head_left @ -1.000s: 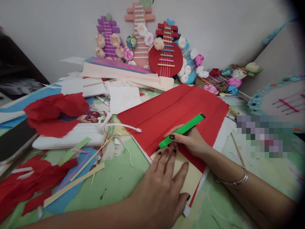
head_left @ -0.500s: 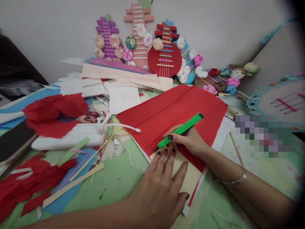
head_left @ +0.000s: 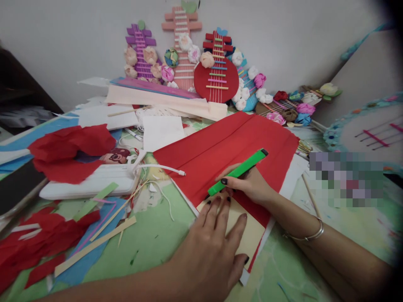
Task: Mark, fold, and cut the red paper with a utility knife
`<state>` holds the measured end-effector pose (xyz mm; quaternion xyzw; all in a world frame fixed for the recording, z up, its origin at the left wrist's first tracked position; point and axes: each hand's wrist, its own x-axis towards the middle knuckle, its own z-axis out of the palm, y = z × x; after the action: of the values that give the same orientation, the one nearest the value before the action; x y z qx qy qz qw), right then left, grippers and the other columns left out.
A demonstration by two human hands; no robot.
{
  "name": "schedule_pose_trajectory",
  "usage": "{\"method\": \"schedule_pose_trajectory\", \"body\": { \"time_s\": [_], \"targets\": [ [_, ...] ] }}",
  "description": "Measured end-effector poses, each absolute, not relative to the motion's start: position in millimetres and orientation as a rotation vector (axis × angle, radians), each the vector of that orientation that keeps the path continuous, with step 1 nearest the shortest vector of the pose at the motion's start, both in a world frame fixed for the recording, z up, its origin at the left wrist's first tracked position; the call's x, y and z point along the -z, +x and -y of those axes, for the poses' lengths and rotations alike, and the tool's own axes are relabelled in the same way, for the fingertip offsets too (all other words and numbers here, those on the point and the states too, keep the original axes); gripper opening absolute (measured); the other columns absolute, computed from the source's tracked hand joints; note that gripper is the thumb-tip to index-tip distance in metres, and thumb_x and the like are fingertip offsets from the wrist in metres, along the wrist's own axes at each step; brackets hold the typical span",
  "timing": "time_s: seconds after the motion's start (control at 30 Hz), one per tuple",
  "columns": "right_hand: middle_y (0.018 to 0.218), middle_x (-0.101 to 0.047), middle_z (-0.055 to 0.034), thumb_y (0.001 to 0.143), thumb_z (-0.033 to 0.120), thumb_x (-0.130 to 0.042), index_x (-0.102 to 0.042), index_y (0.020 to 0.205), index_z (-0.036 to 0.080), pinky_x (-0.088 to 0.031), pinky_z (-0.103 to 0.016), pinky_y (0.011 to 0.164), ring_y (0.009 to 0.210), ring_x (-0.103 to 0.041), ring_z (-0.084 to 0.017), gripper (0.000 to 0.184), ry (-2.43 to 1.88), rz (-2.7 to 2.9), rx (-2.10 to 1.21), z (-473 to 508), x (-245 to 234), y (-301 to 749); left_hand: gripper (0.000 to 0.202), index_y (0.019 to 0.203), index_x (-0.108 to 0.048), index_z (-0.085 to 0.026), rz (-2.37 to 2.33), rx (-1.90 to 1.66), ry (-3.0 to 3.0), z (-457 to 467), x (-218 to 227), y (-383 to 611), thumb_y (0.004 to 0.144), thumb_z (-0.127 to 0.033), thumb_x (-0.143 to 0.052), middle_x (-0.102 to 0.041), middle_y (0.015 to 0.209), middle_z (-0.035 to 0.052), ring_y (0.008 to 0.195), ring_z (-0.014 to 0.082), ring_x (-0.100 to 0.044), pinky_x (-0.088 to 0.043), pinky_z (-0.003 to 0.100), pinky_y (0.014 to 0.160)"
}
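My left hand [head_left: 210, 247] lies flat, fingers spread, on a beige card [head_left: 248, 237] that sits on a large red paper sheet [head_left: 226, 147]. My right hand [head_left: 248, 184] is closed round a bright green utility knife [head_left: 237, 171], its tip down on the red paper just beyond the card's far edge and my left fingertips. A silver bangle [head_left: 307, 235] circles my right wrist. White paper shows under the red sheet's near edge.
Crumpled red paper [head_left: 69, 151] and red scraps [head_left: 34, 247] lie at left with a white cable [head_left: 160, 167] and strips. Paper string instruments with paper flowers [head_left: 217, 67] lean on the back wall. A blurred patch [head_left: 346, 178] lies at right.
Hands, knife and papers hold nearly the same position; only the view has shifted slightly.
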<state>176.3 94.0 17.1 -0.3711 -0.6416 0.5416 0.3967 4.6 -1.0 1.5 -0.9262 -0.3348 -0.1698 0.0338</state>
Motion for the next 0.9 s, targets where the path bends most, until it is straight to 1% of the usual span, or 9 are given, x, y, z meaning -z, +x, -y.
{"method": "schedule_pose_trajectory", "body": {
  "time_s": [0.17,0.37,0.5,0.6,0.73,0.9],
  "targets": [
    [0.060,-0.066,-0.0028,0.074,0.031,-0.071,-0.069,0.067,0.014,-0.047,-0.021,0.046,0.050,-0.057,-0.010,0.018,-0.941,1.611,-1.359,-95.2,-14.7,176.6,0.056,0.139,-0.041,-0.015,1.037,0.502,-2.864,0.3,-2.9,3.8,0.093,-0.047,-0.036,-0.044,0.138,0.0246,0.127,0.0374,-0.043,-0.038,0.050,0.100],
    [0.060,-0.065,-0.0023,0.074,0.029,-0.071,-0.068,0.066,0.014,-0.045,-0.022,0.045,0.048,-0.055,-0.010,0.017,-0.950,1.581,-1.344,-96.3,-12.6,177.0,0.057,0.140,-0.038,-0.015,1.038,0.507,-2.864,0.8,-1.4,3.4,0.093,-0.047,-0.036,-0.042,0.140,0.0245,0.128,0.0368,-0.043,-0.039,0.050,0.100],
    [0.057,-0.064,-0.0014,0.075,0.028,-0.070,-0.067,0.063,0.015,-0.044,-0.021,0.044,0.047,-0.055,-0.010,0.018,-0.953,1.591,-1.332,-96.8,-13.2,177.6,0.057,0.139,-0.040,-0.015,1.040,0.509,-2.862,1.1,-1.7,3.8,0.093,-0.048,-0.037,-0.043,0.139,0.0238,0.128,0.0372,-0.042,-0.039,0.051,0.099],
    [0.057,-0.064,-0.0009,0.075,0.027,-0.070,-0.067,0.064,0.016,-0.044,-0.021,0.044,0.047,-0.055,-0.010,0.016,-0.957,1.598,-1.337,-96.8,-13.1,177.6,0.057,0.139,-0.040,-0.015,1.048,0.512,-2.863,1.0,-1.9,4.2,0.092,-0.048,-0.038,-0.044,0.139,0.0228,0.128,0.0369,-0.043,-0.038,0.051,0.100],
    [0.059,-0.065,-0.0015,0.074,0.029,-0.071,-0.068,0.066,0.016,-0.044,-0.022,0.044,0.047,-0.055,-0.010,0.016,-0.961,1.608,-1.355,-97.5,-12.8,178.3,0.058,0.140,-0.039,-0.015,1.037,0.504,-2.864,0.5,-1.0,4.3,0.092,-0.048,-0.038,-0.044,0.139,0.0223,0.127,0.0363,-0.043,-0.037,0.050,0.101],
    [0.055,-0.062,-0.0012,0.075,0.032,-0.070,-0.066,0.062,0.015,-0.042,-0.022,0.044,0.046,-0.053,-0.010,0.021,-1.019,1.579,-1.314,-98.2,-14.4,180.1,0.058,0.140,-0.039,-0.014,1.022,0.509,-2.854,0.2,0.1,3.9,0.092,-0.048,-0.039,-0.042,0.140,0.0237,0.129,0.0367,-0.042,-0.037,0.050,0.101]
  ]
}}
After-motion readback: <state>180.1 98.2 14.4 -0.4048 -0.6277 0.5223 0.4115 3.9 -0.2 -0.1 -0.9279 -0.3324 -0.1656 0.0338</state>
